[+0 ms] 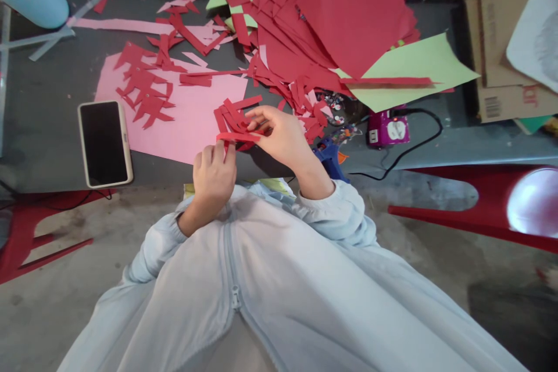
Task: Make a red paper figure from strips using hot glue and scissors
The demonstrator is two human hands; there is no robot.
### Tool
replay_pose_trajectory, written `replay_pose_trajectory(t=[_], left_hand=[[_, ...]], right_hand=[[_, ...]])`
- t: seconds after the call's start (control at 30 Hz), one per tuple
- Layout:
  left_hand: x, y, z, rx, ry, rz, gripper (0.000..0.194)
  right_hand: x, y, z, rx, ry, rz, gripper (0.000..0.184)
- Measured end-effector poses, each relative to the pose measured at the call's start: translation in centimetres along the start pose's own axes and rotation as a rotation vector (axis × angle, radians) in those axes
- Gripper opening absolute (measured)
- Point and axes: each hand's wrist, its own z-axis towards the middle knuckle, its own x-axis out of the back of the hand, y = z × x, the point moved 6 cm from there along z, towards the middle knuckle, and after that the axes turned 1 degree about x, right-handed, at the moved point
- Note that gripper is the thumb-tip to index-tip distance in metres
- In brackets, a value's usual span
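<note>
A red paper strip (238, 136) stretches between my two hands near the table's front edge. My left hand (214, 173) has its fingers closed on the strip's left end. The right end is pinched by my right hand (281, 135), thumb and forefinger together. Just beyond my fingers lies a small pile of folded red strips (230, 116), partly hidden by my right hand. To the left, several folded red paper shapes (146, 88) rest on a pink paper sheet (174, 136).
A phone (103, 142) lies at the left. Large red paper sheets (349, 11) and a light green sheet (410, 72) cover the back. At right are a blue glue gun (330, 158), a purple power socket (387, 129) with a black cable, and cardboard (501, 29).
</note>
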Motion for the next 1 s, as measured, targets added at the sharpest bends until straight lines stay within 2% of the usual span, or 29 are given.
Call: replay_pose_trajectory(t=[0.2, 0.3, 0.4, 0.47, 0.6, 0.73, 0.83, 1.0], left_hand=[[0.4, 0.4, -1.0, -0.127, 0.178, -0.025, 0.036], [1.3, 0.8, -1.3, -0.201, 0.299, -0.052, 0.025], [2.4, 0.7, -1.2, -0.214, 0.412, -0.110, 0.017], [2.8, 0.3, -0.8, -0.188, 0.441, -0.165, 0.017], [2.6, -1.0, 0.7, -0.101, 0.410, -0.255, 0.026], [1.5, -1.5, 2.4, -0.057, 0.248, -0.187, 0.042], [0.9, -1.3, 3.2, -0.073, 0.177, -0.162, 0.037], [0.7, -1.2, 3.9, -0.082, 0.147, -0.175, 0.027]], right_hand=[[-0.1, 0.5, 0.3, 0.024, 0.014, -0.012, 0.034], [-0.1, 0.5, 0.3, 0.030, 0.021, -0.022, 0.036], [-0.1, 0.5, 0.3, 0.022, 0.014, -0.020, 0.039], [-0.1, 0.6, 0.3, 0.015, 0.009, -0.013, 0.038], [-0.3, 0.9, 0.3, 0.010, 0.008, 0.016, 0.036], [-0.4, 1.2, 0.2, 0.013, 0.019, 0.058, 0.034], [-0.4, 1.3, 0.2, 0.009, 0.027, 0.085, 0.034], [-0.5, 1.6, 0.4, -0.017, 0.020, 0.124, 0.030]])
